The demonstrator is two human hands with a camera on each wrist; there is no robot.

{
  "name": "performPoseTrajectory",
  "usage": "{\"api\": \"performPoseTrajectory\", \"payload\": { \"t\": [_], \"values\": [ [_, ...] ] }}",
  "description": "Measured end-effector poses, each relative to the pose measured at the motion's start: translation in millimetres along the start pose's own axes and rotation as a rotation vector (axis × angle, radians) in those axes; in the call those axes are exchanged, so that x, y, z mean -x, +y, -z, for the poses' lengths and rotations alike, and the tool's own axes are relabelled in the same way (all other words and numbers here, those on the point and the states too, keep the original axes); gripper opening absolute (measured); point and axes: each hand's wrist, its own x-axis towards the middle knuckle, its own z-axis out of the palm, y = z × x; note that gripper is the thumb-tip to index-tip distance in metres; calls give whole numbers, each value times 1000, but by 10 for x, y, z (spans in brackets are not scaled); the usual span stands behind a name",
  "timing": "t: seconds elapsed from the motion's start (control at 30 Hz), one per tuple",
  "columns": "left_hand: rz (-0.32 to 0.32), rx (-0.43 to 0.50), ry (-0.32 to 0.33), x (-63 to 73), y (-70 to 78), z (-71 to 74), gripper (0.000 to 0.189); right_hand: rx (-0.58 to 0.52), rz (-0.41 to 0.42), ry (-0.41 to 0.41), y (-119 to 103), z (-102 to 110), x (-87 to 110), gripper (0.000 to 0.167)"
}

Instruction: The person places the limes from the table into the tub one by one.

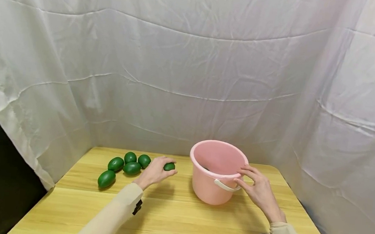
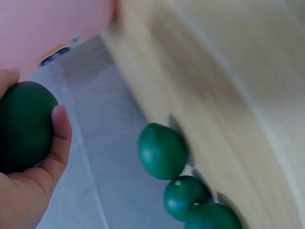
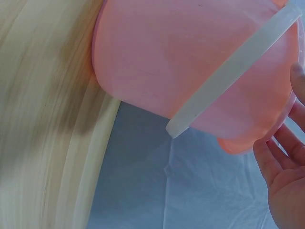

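Observation:
My left hand (image 1: 156,171) grips a dark green oval fruit (image 1: 169,166) between thumb and fingers, held above the table left of a pink bucket (image 1: 209,187). In the left wrist view that smooth fruit (image 2: 26,126) fills the curl of the hand. The bucket stands upright, with its white handle (image 1: 225,186) hanging down at the front. At its right side my right hand (image 1: 259,188) holds the rim, thumb low on the near side and fingers along the edge. A small dark patch shows inside the bucket; most of its inside is hidden.
Several more green fruits lie in a group on the wooden table (image 1: 178,220) at the left, among them one nearest the front (image 1: 106,179) and one at the back (image 1: 130,157). Pale curtains (image 1: 191,76) hang behind and along both sides.

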Motion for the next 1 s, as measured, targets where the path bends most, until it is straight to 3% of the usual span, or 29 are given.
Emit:
{"api": "performPoseTrajectory", "payload": {
  "t": [0.27,0.67,1.0],
  "values": [
    [59,118,128,-107,100,193,51,0,-4,-7,-5,-12,8,34],
    [61,218,262,-274,343,198,40,-19,-5,1,15,10,-15,36],
    [72,247,247,-295,542,167,43,-19,7,8,3,6,-15,36]
  ]
}}
